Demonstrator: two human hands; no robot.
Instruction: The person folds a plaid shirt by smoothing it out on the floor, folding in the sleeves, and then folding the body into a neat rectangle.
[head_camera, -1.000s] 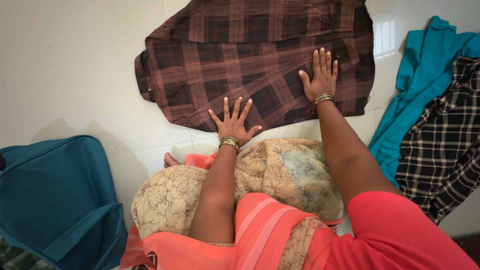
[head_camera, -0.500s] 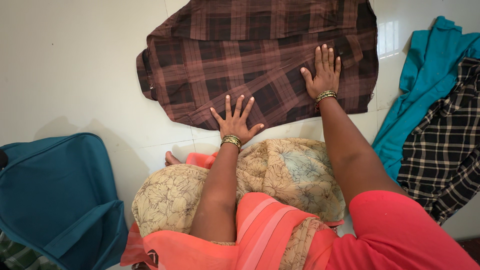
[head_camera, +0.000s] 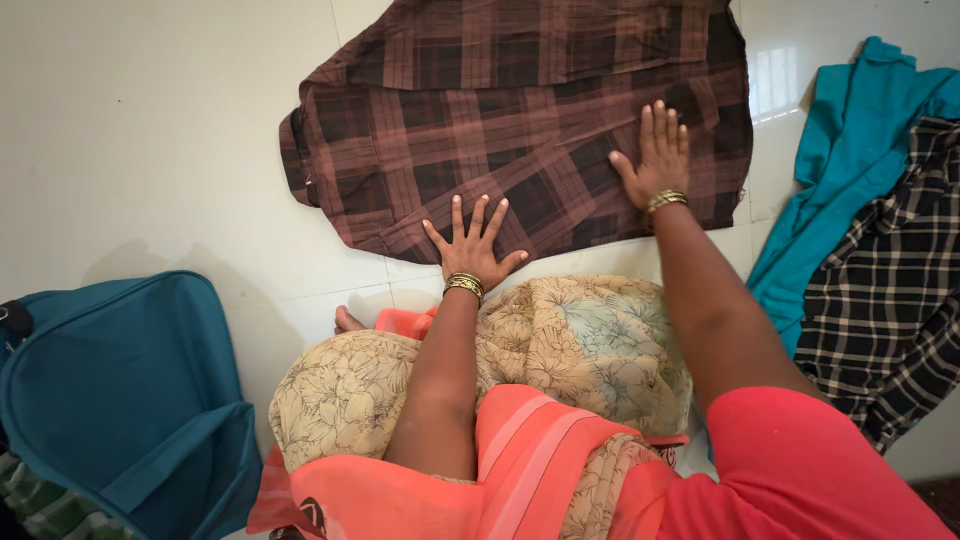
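A brown plaid shirt (head_camera: 470, 120) lies spread flat on the white tiled floor (head_camera: 150, 140) in front of me. My left hand (head_camera: 473, 245) rests palm down on its near edge, fingers spread apart. My right hand (head_camera: 657, 157) presses flat on the shirt's right part, fingers together and pointing away from me. Both wrists wear gold bangles. Neither hand grips the cloth.
A teal bag (head_camera: 120, 400) sits at the lower left. At the right lie a teal garment (head_camera: 850, 150) and a black-and-white checked shirt (head_camera: 890, 290). My knees, under beige floral fabric (head_camera: 560, 350) and an orange drape, are just below the shirt.
My right hand has slid slightly right and toward me across the shirt. My left hand has stayed almost in place.
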